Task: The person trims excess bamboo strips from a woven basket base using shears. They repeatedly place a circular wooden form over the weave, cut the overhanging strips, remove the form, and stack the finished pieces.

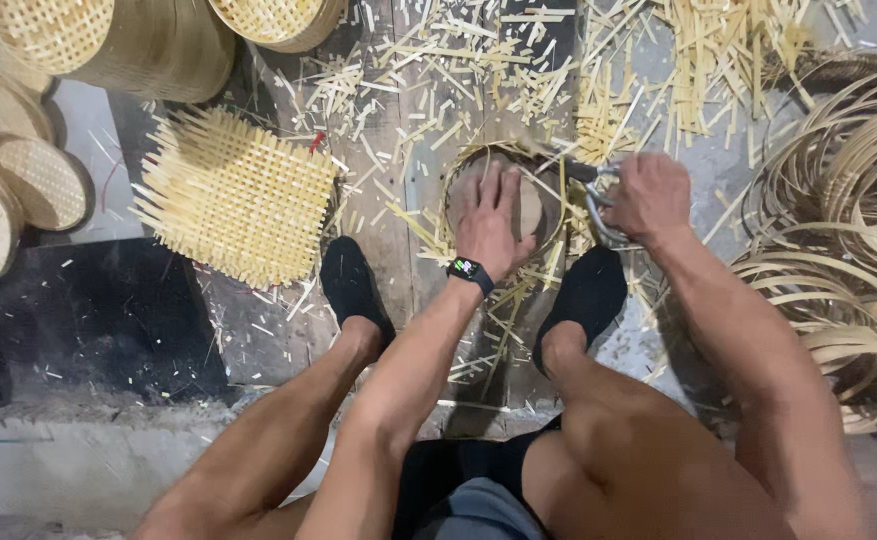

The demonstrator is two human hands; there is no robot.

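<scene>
My left hand (492, 215) presses flat on a round woven bamboo disc (539, 200) that lies on the floor between my feet, inside a thin bamboo hoop (456, 170). A dark watch sits on that wrist. My right hand (649, 197) grips the metal handles of large shears (599, 195) at the disc's right edge; the blades point left toward the rim and are mostly hidden. Loose bamboo strips stick out around the disc.
A square woven bamboo mat (234, 195) with frayed ends lies to the left. Stacked round woven lids (19, 190) and baskets (149, 40) fill the upper left. Coils of bamboo strip (849, 230) sit at right. Offcuts (519, 60) litter the wooden boards.
</scene>
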